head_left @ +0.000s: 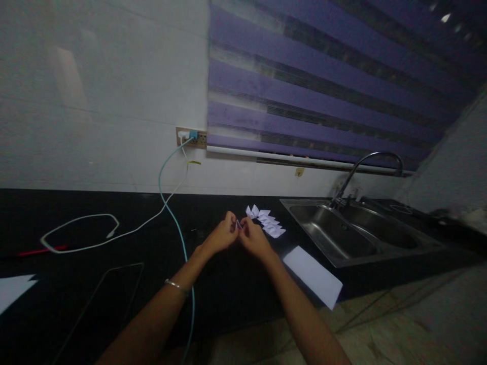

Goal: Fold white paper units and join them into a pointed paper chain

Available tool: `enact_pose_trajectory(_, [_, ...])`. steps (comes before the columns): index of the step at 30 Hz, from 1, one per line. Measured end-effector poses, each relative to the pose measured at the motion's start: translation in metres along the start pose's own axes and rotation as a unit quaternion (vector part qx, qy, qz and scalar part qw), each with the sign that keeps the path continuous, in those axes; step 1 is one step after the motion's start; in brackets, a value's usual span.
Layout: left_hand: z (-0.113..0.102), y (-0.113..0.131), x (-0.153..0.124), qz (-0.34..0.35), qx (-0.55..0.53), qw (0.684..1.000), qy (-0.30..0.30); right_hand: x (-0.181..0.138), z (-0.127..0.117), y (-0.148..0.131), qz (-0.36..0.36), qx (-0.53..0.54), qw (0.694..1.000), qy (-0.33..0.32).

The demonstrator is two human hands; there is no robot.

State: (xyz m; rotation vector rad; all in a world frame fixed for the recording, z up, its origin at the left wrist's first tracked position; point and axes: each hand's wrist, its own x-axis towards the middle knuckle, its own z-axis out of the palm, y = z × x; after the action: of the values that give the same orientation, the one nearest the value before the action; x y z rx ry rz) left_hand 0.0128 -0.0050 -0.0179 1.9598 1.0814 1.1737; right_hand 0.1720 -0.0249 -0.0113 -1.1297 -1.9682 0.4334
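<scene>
Above the dark countertop (224, 284), my left hand (224, 234) and my right hand (254, 237) meet, their fingers pinched on a small piece of folded paper (239, 224). Most of that paper is hidden by the fingers. Just beyond my right hand lies a row of folded white paper pieces (269, 223), pointed in shape and overlapping. A flat white paper sheet (314, 274) rests to the right of my right forearm, near the counter's front edge. My left wrist wears a silver bangle (175, 285).
A steel double sink (342, 235) with a curved tap (365, 158) is at the right. A teal cable (178, 228) and a white cable (133, 232) run from the wall socket (191, 138) across the counter. More white paper (15, 290) lies far left, near a red object (34, 251).
</scene>
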Motion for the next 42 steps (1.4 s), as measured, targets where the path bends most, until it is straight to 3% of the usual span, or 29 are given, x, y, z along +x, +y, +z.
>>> enact_pose_trajectory(12, [0.001,0.000,0.002,-0.011,0.017,1.000,0.010,0.001,0.001,-0.001,-0.012,-0.018,0.998,0.052])
enact_pose_trajectory(15, [-0.002,-0.001,0.003,-0.027,-0.017,0.999,0.006,0.002,-0.001,0.000,0.012,-0.033,0.995,0.097])
enact_pose_trajectory(22, [-0.010,0.010,0.004,0.010,-0.130,0.991,-0.017,0.003,-0.006,-0.007,-0.005,0.054,0.992,0.113])
enact_pose_trajectory(29, [-0.017,0.013,0.005,-0.057,-0.160,0.985,-0.032,0.006,-0.007,-0.001,0.050,0.159,0.979,0.119])
enact_pose_trajectory(32, [-0.014,0.008,0.009,-0.091,-0.253,0.961,-0.068,0.007,-0.006,0.002,0.064,0.186,0.971,0.134])
enact_pose_trajectory(36, [-0.008,0.003,0.012,-0.172,-0.319,0.932,-0.031,0.007,-0.006,0.001,0.050,0.181,0.972,0.141])
enact_pose_trajectory(40, [-0.008,0.006,0.008,-0.184,-0.273,0.936,-0.124,0.005,-0.008,-0.003,-0.008,0.135,0.982,0.133])
enact_pose_trajectory(42, [-0.010,0.009,0.005,-0.163,-0.265,0.940,-0.142,0.004,-0.009,-0.004,-0.018,0.131,0.983,0.128])
